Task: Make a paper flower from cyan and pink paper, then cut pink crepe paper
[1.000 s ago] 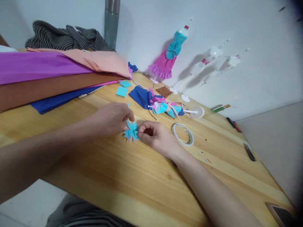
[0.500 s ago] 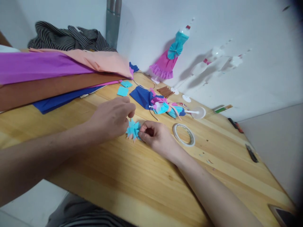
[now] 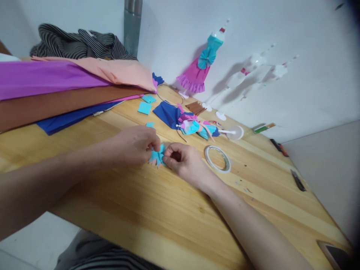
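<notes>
A small flower of cut turquoise paper, with peach paper tips below, lies on the wooden table between my hands. My right hand pinches its right edge between thumb and index finger. Over its upper left part, my left hand is closed, thumb and index finger pressed together at a petal; the palm hides some of the flower. Just beyond the left hand lies a turquoise piece, partly covered. Two turquoise paper squares lie farther back.
Crepe paper sheets are stacked at left. A doll in a paper dress lies behind my hands; a dressed figure stands by the wall. A tape roll is right of my right hand; a cutter knife lies farther right.
My left hand has moved down and slightly left onto the flower, uncovering a turquoise piece behind it. My right hand keeps its pinch on the flower.
</notes>
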Demonstrator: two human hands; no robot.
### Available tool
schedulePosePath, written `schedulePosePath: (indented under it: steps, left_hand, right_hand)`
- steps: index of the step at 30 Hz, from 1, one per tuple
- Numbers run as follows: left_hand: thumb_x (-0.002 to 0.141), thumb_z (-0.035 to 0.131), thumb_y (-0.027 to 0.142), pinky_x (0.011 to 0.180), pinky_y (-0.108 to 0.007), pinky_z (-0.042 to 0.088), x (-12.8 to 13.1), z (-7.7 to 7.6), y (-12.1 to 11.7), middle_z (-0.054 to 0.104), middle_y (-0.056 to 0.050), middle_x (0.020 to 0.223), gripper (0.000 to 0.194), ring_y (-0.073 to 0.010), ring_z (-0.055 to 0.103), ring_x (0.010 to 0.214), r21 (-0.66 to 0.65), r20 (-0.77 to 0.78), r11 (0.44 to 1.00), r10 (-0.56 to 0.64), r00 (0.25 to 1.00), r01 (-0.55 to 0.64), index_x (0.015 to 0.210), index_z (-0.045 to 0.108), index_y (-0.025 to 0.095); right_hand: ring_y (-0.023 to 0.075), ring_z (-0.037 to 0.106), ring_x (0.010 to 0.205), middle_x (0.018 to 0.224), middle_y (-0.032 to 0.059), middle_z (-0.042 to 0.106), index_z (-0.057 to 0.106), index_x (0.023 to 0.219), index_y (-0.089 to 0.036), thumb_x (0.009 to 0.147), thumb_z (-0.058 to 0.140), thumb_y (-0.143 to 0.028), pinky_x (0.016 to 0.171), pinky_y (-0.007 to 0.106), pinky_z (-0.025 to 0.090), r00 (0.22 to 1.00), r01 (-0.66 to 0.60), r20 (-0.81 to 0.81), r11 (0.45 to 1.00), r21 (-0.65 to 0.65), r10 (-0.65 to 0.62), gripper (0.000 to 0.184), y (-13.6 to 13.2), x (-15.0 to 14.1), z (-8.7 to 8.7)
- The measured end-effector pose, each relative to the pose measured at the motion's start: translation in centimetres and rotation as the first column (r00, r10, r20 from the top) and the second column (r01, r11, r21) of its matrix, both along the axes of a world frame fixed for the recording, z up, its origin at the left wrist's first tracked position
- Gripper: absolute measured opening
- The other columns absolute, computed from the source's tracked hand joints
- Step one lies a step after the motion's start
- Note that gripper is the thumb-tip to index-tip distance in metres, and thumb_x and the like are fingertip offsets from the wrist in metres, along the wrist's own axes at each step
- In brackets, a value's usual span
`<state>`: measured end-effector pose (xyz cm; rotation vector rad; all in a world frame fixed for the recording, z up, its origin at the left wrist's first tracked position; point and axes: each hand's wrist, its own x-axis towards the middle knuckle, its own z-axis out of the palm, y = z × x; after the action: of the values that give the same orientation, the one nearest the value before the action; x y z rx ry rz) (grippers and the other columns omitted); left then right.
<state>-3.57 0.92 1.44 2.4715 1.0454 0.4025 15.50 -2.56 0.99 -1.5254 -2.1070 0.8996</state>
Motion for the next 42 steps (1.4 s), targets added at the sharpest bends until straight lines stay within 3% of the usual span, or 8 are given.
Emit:
schedulePosePath:
  steps: [6, 15, 24, 29, 35, 42]
  left_hand:
    - [0.072, 0.048, 0.005, 0.067, -0.025, 0.041, 0.0, -0.3, 0.7, 0.068, -0.005, 0.080, 0.032, -0.0168, 0.058, 0.075, -0.056, -0.134, 0.996, -0.076, 0.988, 0.069, 0.076, 0.077, 0.019]
    - [0.076, 0.046, 0.005, 0.072, -0.024, 0.044, 0.1, 0.1, 0.7, 0.068, -0.006, 0.082, 0.032, -0.0155, 0.060, 0.076, -0.030, 0.007, 0.999, -0.013, 1.000, 0.013, 0.080, 0.075, 0.016]
    - [0.075, 0.046, 0.006, 0.062, -0.023, 0.038, 0.3, 0.0, 0.5, 0.064, -0.006, 0.076, 0.037, -0.0162, 0.056, 0.074, 0.008, -0.119, 0.996, -0.091, 0.989, 0.093, 0.080, 0.079, 0.022]
    - [0.076, 0.045, 0.006, 0.063, -0.023, 0.038, 0.3, -0.3, 0.5, 0.064, -0.006, 0.075, 0.036, -0.0154, 0.056, 0.073, 0.035, -0.124, 0.991, -0.124, 0.985, 0.129, 0.077, 0.078, 0.021]
    - [0.073, 0.047, 0.002, 0.063, -0.024, 0.038, 0.4, -0.2, 0.5, 0.065, -0.005, 0.075, 0.038, -0.0157, 0.056, 0.074, 0.014, -0.079, 0.992, -0.125, 0.989, 0.127, 0.078, 0.078, 0.023]
    - [0.076, 0.045, 0.004, 0.065, -0.025, 0.036, 0.2, -0.2, 0.2, 0.062, -0.005, 0.077, 0.039, -0.0159, 0.055, 0.075, 0.034, -0.124, 0.993, -0.107, 0.987, 0.112, 0.081, 0.078, 0.024]
  right_hand:
    - [0.0088, 0.042, 0.052, 0.057, -0.0034, 0.052, 0.052, 0.061, -0.018, 0.073, 0.054, -0.010, 0.050, 0.021, 0.032, 1.000, -0.012, 0.002, 0.998, 0.063, 0.012, 0.014, 0.0, 0.2, -0.1]
    - [0.0093, 0.042, 0.050, 0.054, -0.0034, 0.052, 0.054, 0.062, -0.018, 0.071, 0.054, -0.007, 0.051, 0.023, 0.031, 0.995, 0.020, 0.094, 0.996, 0.084, -0.028, 0.014, 0.1, 0.2, 0.5]
    - [0.0104, 0.048, 0.050, 0.057, -0.0020, 0.059, 0.053, 0.065, -0.019, 0.072, 0.051, -0.006, 0.052, 0.023, 0.034, 0.995, 0.033, 0.091, 0.997, 0.076, -0.039, 0.015, 0.3, 0.4, 0.8]
    - [0.0115, 0.050, 0.054, 0.062, -0.0011, 0.060, 0.053, 0.069, -0.019, 0.072, 0.051, -0.007, 0.054, 0.024, 0.035, 0.988, 0.061, 0.127, 0.977, 0.202, -0.088, 0.012, 0.8, 1.3, 0.6]
    - [0.0103, 0.047, 0.051, 0.059, -0.0023, 0.057, 0.056, 0.069, -0.019, 0.072, 0.050, -0.007, 0.052, 0.023, 0.034, 0.994, 0.007, 0.107, 0.980, 0.199, -0.029, 0.014, 0.6, 1.3, 1.0]
    - [0.0130, 0.053, 0.064, 0.071, 0.0020, 0.061, 0.063, 0.069, -0.018, 0.068, 0.048, -0.002, 0.059, 0.024, 0.038, 0.991, -0.090, 0.114, 0.972, 0.219, 0.066, 0.022, 0.3, 1.3, 1.5]
